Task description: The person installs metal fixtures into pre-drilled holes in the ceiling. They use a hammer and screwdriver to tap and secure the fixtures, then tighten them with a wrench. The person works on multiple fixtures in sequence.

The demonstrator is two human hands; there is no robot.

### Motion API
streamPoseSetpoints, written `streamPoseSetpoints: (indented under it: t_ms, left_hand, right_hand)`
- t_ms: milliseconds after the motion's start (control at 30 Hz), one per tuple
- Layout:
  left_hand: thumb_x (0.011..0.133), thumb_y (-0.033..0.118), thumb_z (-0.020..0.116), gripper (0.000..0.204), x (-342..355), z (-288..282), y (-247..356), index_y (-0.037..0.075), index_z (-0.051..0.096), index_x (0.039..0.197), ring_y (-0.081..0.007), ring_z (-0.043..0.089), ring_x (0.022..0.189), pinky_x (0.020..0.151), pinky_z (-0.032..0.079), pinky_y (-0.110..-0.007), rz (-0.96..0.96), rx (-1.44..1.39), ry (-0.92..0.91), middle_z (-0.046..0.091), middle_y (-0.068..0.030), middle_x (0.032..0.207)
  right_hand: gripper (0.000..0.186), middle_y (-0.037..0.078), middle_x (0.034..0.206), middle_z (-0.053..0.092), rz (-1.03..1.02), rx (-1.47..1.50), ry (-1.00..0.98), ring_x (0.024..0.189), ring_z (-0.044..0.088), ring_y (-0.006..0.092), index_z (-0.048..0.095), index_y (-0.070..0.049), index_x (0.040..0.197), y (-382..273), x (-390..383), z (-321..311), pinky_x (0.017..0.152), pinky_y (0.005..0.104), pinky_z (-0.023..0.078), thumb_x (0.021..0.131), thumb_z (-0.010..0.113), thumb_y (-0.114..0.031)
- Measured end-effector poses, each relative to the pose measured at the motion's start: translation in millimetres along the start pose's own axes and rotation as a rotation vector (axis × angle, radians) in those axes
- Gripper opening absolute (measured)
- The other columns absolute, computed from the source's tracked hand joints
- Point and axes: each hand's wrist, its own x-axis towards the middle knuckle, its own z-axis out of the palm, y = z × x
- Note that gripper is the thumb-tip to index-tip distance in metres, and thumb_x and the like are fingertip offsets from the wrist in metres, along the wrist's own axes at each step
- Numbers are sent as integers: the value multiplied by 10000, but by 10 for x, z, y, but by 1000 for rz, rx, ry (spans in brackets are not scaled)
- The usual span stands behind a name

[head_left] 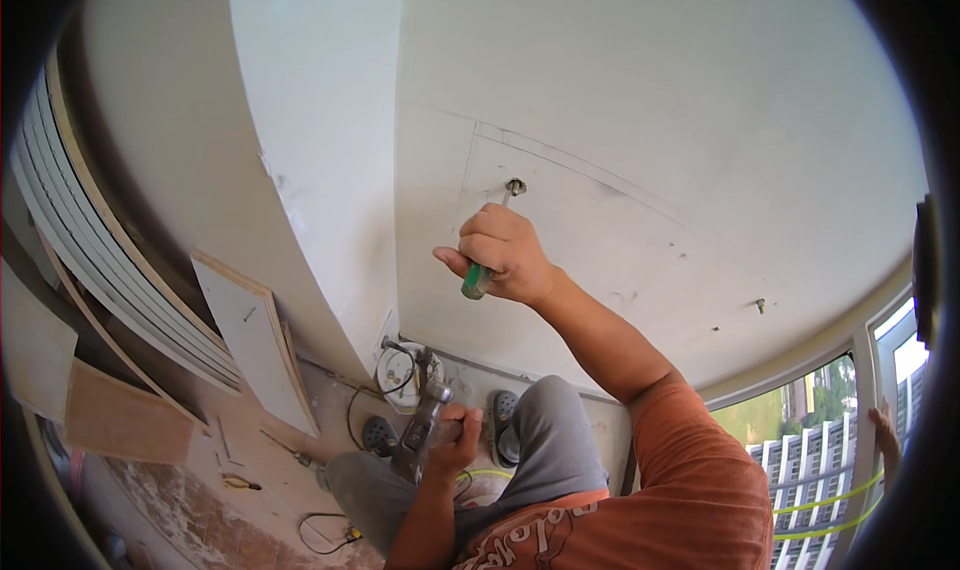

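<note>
Right hand (503, 257): fingers closed around the green translucent handle of a thin-shafted, screwdriver-like tool (474, 281), butt showing below the fist, shaft out the far side. Left hand (455, 443): low, between the knees, fingers wrapped around the handle of a grey metal-headed hammer (437, 394), head up. Key relation, by my judgement: tool shaft to the small dark round hole (516, 185) in the off-white plastered wall (600, 90). Hole sits near the wall's left edge, inside the corner of thin pencil lines (476, 145), just past the right fingers, up and slightly right of them in view; the tool's long axis runs up that same way, nearly in line with it. Right hand is much nearer the hole; left hand and hammer are well below, toward the wall's bottom edge, apart from the tool. Farther along, near the wall's lower right, 1 short metal bolt (760, 305) sticks out. On the floor, pliers with yellow handles (240, 482) lie left of the legs; a white board (255, 335) leans further up on that side. Hard to make out: tool tip is lost against metal bits in the hole, so can't tell if it touches, or if the tip is flat or pointed; most of the handle is under the right fingers; the hammer's lower handle is covered by the left hand; dark cables and metal parts behind the hammer blur together.
</note>
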Motion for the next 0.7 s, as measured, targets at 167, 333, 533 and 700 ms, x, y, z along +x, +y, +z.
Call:
streamPoseSetpoints:
  t_ms: [167,333,533,700]
  left_hand:
    - [923,99,602,150,150,-18,298,-14,574,828,-131,563,580,556,482,-294,-34,-34,92,603,-85,647]
    - [946,98,531,163,477,83,815,-19,528,833,-164,547,563,560,479,-305,467,-184,142,591,-109,656]
    - [944,112,583,230,564,-30,523,11,529,745,-139,558,574,553,456,-296,-28,248,14,597,-76,657]
    - [929,137,599,249,479,184,913,6,530,729,-142,565,589,560,459,-296,309,7,186,594,-89,640]
  right_hand:
    - [362,46,611,499,57,16,88,516,476,222,441,-96,639,37,26,77,451,341,367,723,782,-11]
    - [400,61,558,426,135,27,229,494,450,261,382,-91,586,43,114,55,439,372,360,754,742,-45]
    - [413,64,551,417,159,80,306,499,448,274,362,-82,580,64,152,40,443,378,361,765,731,-50]
    - [402,67,554,423,183,122,299,504,464,269,371,-84,583,37,81,-37,452,379,378,766,728,-66]
